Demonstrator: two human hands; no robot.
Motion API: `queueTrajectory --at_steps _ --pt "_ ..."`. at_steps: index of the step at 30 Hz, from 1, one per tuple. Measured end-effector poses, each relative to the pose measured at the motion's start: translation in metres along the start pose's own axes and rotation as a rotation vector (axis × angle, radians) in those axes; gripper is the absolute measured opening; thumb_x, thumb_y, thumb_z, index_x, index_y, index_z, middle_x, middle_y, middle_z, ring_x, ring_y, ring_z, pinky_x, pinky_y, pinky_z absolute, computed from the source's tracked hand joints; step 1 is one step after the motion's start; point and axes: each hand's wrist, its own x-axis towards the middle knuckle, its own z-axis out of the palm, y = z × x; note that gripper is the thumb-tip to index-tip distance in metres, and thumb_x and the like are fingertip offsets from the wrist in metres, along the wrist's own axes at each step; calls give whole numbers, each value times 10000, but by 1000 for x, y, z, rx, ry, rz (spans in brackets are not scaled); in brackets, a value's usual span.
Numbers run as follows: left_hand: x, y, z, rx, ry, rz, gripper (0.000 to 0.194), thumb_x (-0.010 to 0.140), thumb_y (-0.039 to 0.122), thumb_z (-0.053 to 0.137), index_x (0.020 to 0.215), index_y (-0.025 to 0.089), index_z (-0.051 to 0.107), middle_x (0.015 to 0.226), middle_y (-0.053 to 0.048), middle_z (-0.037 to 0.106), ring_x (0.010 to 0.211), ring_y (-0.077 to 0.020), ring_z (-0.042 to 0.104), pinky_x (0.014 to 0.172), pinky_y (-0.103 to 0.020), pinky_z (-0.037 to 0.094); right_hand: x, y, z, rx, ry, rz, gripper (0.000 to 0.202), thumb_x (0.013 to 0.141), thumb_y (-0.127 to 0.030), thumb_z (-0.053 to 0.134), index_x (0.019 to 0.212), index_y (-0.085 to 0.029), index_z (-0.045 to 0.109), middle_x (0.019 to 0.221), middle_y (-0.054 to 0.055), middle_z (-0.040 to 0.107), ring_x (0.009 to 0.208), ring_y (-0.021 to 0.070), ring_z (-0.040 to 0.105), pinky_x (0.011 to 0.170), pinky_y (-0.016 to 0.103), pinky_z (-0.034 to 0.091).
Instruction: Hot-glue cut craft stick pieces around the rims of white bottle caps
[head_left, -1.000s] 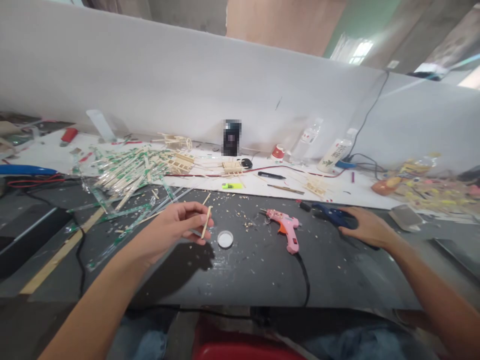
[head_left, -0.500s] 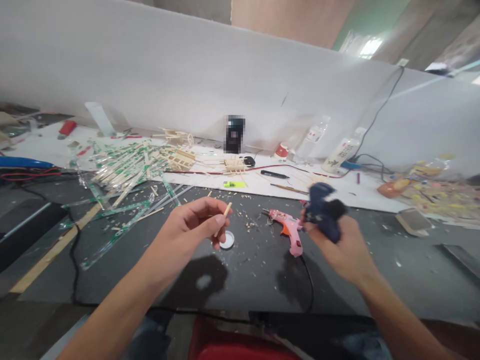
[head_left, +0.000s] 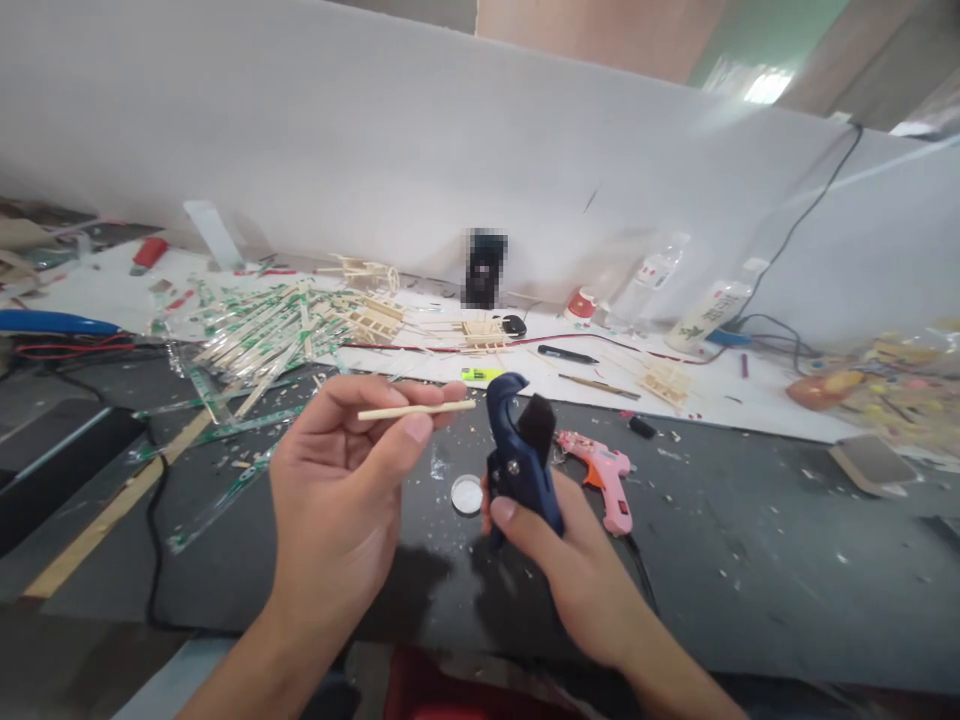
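Note:
My left hand (head_left: 345, 470) pinches a short pale wooden stick (head_left: 390, 411) between thumb and fingers, its right end pointing at the tool. Wrapped around a dark blue cutter (head_left: 517, 450) with a hooked jaw is my right hand (head_left: 562, 540); the jaw opening faces up, just right of the stick's tip, with a small gap between them. Behind the right hand a pink glue gun (head_left: 613, 485) lies on the dark table. A small round white lid (head_left: 466, 495) rests below and between the hands.
Green-marked plastic-wrapped sticks (head_left: 255, 330) are piled at the left. Small wooden models (head_left: 484, 333), a yellow-green highlighter (head_left: 480, 374), a black pen (head_left: 568, 355) and bottles (head_left: 709, 315) stand or lie farther back. A black cable (head_left: 154, 540) runs down the left side.
My right hand has brought the cutter left, close to my left hand. The stick has turned from steep to nearly level. The view has shifted slightly.

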Motion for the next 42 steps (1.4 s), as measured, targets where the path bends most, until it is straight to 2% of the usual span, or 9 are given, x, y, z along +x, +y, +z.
queueTrajectory --at_steps 6,13,19,22,24,27,31,34,42 --pt "-10 -1 0 29 -45 24 226 817 129 857 816 330 754 870 94 848 878 -182 826 806 -307 698 -8 -5 22 76 7 -24 180 965 -421 616 952 -244 649 861 -1 634 789 195 539 716 313 458" --pt "-15 -6 -1 92 9 110 225 824 165 880 850 356 765 906 94 851 923 -197 822 830 -337 706 -7 -14 30 47 40 -109 199 994 -442 567 946 -270 653 789 -12 599 695 184 498 613 304 409" --pt "-14 -10 -4 112 -27 134 248 864 138 830 878 372 749 918 103 831 964 -174 799 898 -318 669 -4 -8 33 -79 69 -97 293 1023 -465 524 822 -252 528 714 -27 555 632 166 469 578 302 363" --pt "-11 -10 -9 144 -64 137 219 904 139 773 889 350 719 946 84 807 955 -161 773 916 -306 634 3 -4 26 -297 127 -117 227 963 -393 552 799 -259 469 712 -19 548 627 182 470 594 321 336" --pt "-7 -7 -13 170 -123 97 189 920 176 724 1000 345 703 971 62 785 926 -167 754 890 -306 621 7 -2 18 -524 193 -147 217 883 -332 583 771 -266 409 697 -10 546 611 190 461 593 326 300" --pt "-2 -1 -20 225 -268 -26 298 934 322 637 1232 312 651 896 20 739 776 -186 704 745 -313 598 11 2 6 -838 239 -229 201 816 -293 579 768 -267 386 717 26 592 632 217 507 586 324 252" --pt "1 2 -21 545 -379 -136 262 971 351 572 1208 289 665 651 64 541 554 -149 492 519 -267 409 12 8 -5 -1133 228 -329 102 796 -267 571 809 -247 473 781 68 661 692 242 595 564 324 218" --pt "1 -4 -16 728 -382 -158 214 973 269 504 1120 275 659 611 81 430 511 -145 392 489 -272 319 11 8 -8 -1257 231 -348 99 761 -213 579 850 -233 541 805 67 679 736 250 635 574 329 251" --pt "3 -24 -9 770 -289 -151 260 897 173 449 1117 246 567 572 102 357 486 -157 364 479 -266 310 16 -2 -9 -1368 119 -217 187 763 -161 573 941 -201 616 923 92 714 843 275 682 613 335 344"
